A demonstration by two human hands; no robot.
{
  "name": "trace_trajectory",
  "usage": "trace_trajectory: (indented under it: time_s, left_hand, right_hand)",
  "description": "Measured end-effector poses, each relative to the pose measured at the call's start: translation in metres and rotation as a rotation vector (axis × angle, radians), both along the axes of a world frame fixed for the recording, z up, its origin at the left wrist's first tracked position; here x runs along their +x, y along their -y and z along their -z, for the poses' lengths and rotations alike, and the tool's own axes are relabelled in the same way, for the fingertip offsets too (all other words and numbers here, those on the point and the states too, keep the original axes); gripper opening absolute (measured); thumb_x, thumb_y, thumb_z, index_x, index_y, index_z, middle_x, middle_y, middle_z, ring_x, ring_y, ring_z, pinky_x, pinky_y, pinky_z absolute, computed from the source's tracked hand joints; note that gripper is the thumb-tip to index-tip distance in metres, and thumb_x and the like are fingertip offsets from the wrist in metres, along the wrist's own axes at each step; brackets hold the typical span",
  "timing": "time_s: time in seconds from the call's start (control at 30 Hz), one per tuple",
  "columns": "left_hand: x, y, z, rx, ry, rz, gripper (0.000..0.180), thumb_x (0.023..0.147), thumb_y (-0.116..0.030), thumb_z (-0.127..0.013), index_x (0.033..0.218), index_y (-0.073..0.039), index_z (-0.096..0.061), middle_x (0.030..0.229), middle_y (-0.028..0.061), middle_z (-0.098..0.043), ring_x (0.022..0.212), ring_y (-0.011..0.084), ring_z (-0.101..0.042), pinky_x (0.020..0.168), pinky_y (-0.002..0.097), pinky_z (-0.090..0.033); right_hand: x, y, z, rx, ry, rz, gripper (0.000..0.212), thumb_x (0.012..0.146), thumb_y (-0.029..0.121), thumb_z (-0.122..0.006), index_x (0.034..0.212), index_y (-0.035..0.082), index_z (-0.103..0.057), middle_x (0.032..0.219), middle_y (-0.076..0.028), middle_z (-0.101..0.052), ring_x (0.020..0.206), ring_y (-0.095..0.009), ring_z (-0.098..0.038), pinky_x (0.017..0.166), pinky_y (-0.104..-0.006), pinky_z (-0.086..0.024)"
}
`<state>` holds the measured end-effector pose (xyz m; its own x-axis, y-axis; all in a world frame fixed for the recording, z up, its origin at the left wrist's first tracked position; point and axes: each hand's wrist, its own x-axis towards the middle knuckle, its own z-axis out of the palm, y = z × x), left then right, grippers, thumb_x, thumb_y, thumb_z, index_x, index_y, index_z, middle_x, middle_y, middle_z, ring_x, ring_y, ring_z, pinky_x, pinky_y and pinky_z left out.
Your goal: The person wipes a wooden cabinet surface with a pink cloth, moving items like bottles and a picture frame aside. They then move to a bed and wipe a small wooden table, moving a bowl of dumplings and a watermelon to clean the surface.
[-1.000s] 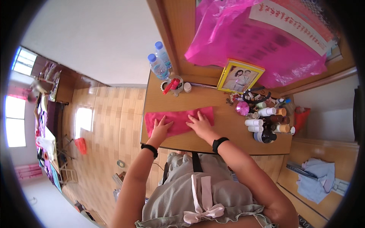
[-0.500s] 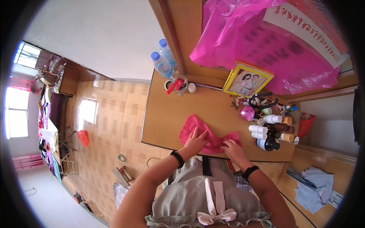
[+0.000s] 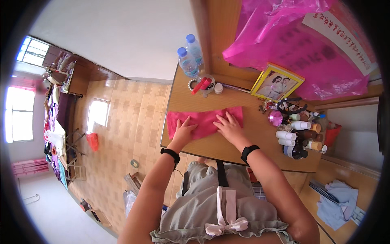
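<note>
Pale wall (image 3: 118, 36) is rising beyond the left end of wooden desk (image 3: 261, 129); beige tiled floor (image 3: 134, 110) is stretching leftward. Far left, window (image 3: 20, 116) is glowing white, pink curtain (image 3: 32, 166) is hanging nearby. Daylight patch (image 3: 98, 114) is gleaming on the floor.

You're in a home: your counter (image 3: 264, 128) carries a yellow-framed portrait of a couple (image 3: 277, 84) and clustered toiletry bottles (image 3: 287, 138), while across the tiled floor (image 3: 118, 130) you have a pink-curtained window (image 3: 20, 114) and heaped cloth (image 3: 53, 138).
</note>
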<state>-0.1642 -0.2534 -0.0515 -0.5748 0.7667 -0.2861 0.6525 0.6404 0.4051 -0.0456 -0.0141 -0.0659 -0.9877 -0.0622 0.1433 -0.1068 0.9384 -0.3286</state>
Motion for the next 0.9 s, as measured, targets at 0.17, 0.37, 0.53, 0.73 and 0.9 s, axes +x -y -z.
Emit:
trace_trajectory:
  time_s: [0.17,0.37,0.53,0.73,0.9]
  left_hand:
    - [0.053,0.058,0.022,-0.037,-0.082,0.160,0.038,0.081,-0.013,-0.058,0.119,-0.015,-0.065,0.128,0.0078,-0.059,0.137,0.0288,-0.034,0.112,0.0635,-0.015]
    - [0.107,0.001,0.007,-0.147,-0.135,0.487,0.045,0.084,-0.024,-0.057,0.128,-0.018,-0.059,0.134,0.0043,-0.053,0.138,0.0268,-0.031,0.111,0.0644,-0.020]
    - [0.087,-0.065,0.026,0.006,-0.111,0.355,0.048,0.084,-0.022,-0.057,0.132,-0.022,-0.055,0.138,0.0114,-0.050,0.139,0.0276,-0.030,0.110,0.0643,-0.021]
    - [0.005,-0.053,0.047,-0.048,-0.254,0.290,0.048,0.085,-0.017,-0.056,0.131,-0.028,-0.056,0.144,0.0091,-0.044,0.137,0.0337,-0.030,0.110,0.0624,-0.023]
    - [-0.033,0.005,-0.001,-0.029,-0.080,0.066,0.045,0.083,-0.014,-0.059,0.128,-0.021,-0.060,0.139,0.0078,-0.050,0.138,0.0250,-0.033,0.112,0.0616,-0.019]
  right_hand:
    - [0.043,0.031,-0.002,-0.040,0.100,-0.176,0.029,0.082,0.040,-0.064,0.099,0.017,-0.071,0.131,-0.004,-0.056,0.127,-0.040,-0.042,0.102,-0.0509,-0.039]
    - [0.145,0.002,-0.030,-0.039,0.184,-0.038,0.025,0.080,0.033,-0.069,0.093,0.012,-0.067,0.135,-0.002,-0.054,0.125,-0.037,-0.047,0.095,-0.0464,-0.047]
    - [0.154,-0.029,-0.023,0.100,0.308,0.188,0.027,0.080,0.030,-0.071,0.091,0.008,-0.060,0.139,-0.002,-0.050,0.126,-0.038,-0.047,0.087,-0.0455,-0.052]
    - [0.056,-0.008,-0.020,0.064,0.185,0.249,0.032,0.085,0.029,-0.065,0.115,0.017,-0.061,0.140,-0.003,-0.048,0.126,-0.045,-0.044,0.091,-0.0493,-0.050]
    - [-0.011,0.033,-0.015,0.011,0.303,0.107,0.035,0.086,0.031,-0.063,0.121,0.025,-0.062,0.144,-0.008,-0.044,0.131,-0.047,-0.036,0.100,-0.0570,-0.039]
